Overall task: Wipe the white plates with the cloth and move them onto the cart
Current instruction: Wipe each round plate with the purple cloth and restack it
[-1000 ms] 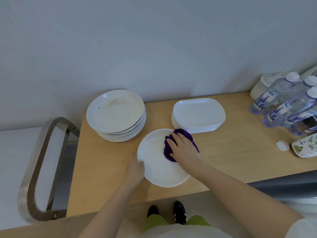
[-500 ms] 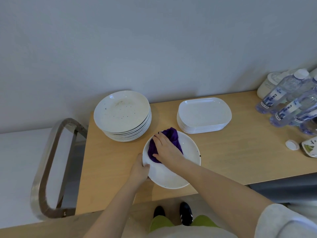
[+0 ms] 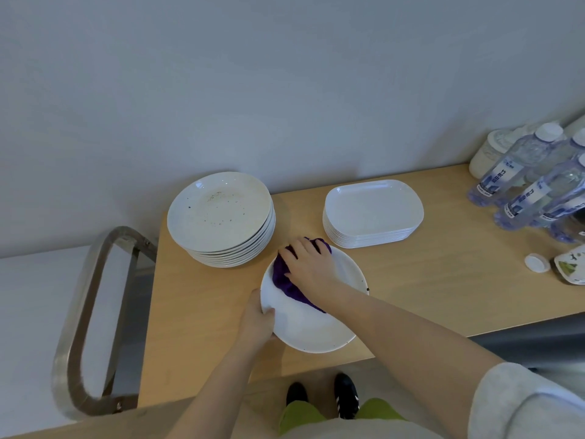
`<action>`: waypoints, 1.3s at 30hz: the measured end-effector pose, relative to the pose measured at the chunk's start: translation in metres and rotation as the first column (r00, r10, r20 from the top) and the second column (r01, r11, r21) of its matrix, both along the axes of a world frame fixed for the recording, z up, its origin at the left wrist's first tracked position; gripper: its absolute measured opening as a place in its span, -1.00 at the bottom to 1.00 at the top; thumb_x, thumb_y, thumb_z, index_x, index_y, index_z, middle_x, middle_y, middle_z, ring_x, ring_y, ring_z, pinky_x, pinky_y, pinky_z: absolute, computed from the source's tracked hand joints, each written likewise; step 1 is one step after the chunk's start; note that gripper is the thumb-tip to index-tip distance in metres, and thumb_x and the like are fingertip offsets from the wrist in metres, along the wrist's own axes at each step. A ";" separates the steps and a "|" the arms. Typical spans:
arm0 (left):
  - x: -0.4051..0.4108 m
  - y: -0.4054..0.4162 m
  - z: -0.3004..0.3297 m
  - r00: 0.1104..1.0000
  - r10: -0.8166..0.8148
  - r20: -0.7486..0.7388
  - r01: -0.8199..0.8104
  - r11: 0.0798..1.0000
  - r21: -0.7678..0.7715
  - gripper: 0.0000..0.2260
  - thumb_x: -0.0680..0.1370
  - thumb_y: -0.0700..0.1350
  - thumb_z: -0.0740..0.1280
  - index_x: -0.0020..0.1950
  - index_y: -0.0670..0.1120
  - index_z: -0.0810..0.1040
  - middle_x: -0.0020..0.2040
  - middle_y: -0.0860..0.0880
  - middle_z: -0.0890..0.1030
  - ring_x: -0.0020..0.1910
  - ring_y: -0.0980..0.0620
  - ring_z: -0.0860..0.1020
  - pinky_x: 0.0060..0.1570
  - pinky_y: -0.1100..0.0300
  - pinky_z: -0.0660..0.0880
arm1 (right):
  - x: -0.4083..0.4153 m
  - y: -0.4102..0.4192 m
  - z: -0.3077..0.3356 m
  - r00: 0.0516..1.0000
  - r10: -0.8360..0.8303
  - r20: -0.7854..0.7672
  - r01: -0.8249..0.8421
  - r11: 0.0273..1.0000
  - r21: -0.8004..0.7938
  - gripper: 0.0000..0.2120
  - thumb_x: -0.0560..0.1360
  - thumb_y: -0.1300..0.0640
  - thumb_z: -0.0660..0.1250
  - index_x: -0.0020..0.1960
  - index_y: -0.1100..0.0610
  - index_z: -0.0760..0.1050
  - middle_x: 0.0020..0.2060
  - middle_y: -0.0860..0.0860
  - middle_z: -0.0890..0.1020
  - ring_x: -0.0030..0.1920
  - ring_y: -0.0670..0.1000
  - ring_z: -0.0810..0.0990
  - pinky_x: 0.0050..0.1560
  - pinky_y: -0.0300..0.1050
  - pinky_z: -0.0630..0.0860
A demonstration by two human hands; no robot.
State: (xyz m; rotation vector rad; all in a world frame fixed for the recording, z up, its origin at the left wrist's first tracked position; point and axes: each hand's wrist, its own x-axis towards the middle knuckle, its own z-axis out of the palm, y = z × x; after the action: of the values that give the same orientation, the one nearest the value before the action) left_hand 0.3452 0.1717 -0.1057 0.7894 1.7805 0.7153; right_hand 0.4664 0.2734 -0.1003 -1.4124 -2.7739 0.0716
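A round white plate [image 3: 313, 327] lies near the front edge of the wooden table [image 3: 427, 280]. My left hand [image 3: 258, 321] grips its left rim, thumb on top. My right hand [image 3: 308, 267] presses a purple cloth [image 3: 286, 285] flat onto the plate's far left part, fingers spread. Behind it to the left stands a stack of round white plates [image 3: 221, 217]; the top one carries dark specks. A stack of white rectangular plates [image 3: 373, 212] sits behind to the right. The cart's metal handle [image 3: 82, 312] shows at the left of the table.
Several water bottles [image 3: 519, 175] and a white jar [image 3: 489, 153] crowd the table's right end, with a white bottle cap [image 3: 537, 263] and a printed packet [image 3: 571, 267] beside them. A grey wall runs behind the table. My shoes [image 3: 323, 394] are below its front edge.
My right hand has slid the cloth from the plate's far right across to its far left. The left hand has kept its hold on the rim. The view has shifted a little.
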 end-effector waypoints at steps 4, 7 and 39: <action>0.000 0.002 0.002 0.990 0.095 0.102 -0.090 0.995 -0.053 -0.64 0.56 -0.27 0.21 0.35 -0.06 0.34 0.07 0.00 0.49 -0.03 -0.01 0.52 -0.37 0.16 0.56 | -0.001 -0.002 0.002 0.975 -0.223 0.023 0.224 0.972 -0.074 -0.56 0.57 0.00 0.21 0.38 0.15 0.27 0.35 0.18 0.33 0.37 0.19 0.27 0.28 0.05 0.34; 0.000 0.002 0.002 0.986 0.120 0.114 -0.114 0.992 -0.062 -0.63 0.56 -0.28 0.22 0.35 -0.05 0.34 0.10 -0.02 0.48 0.02 -0.06 0.52 -0.31 0.11 0.58 | 0.002 -0.003 0.007 0.981 -0.192 -0.024 0.188 0.976 -0.115 -0.56 0.58 0.07 0.20 0.40 0.17 0.25 0.36 0.16 0.33 0.39 0.16 0.25 0.25 -0.01 0.40; -0.007 -0.009 -0.005 0.974 0.181 0.136 -0.175 0.983 -0.056 -0.60 0.54 -0.32 0.24 0.35 -0.06 0.36 0.14 -0.06 0.47 0.08 -0.14 0.50 -0.34 0.10 0.57 | 0.099 0.022 0.068 0.928 -0.371 -0.036 0.274 0.745 -0.608 -0.83 0.50 0.23 0.19 -0.02 0.31 0.50 -0.19 0.14 0.56 -0.22 0.06 0.45 -0.32 -0.14 0.31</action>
State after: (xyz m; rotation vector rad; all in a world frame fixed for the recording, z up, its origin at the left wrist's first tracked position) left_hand 0.3386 0.1627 -0.1104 0.5402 1.7463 0.8263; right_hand 0.5652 0.2954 -0.0324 -1.8869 -2.4181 1.0815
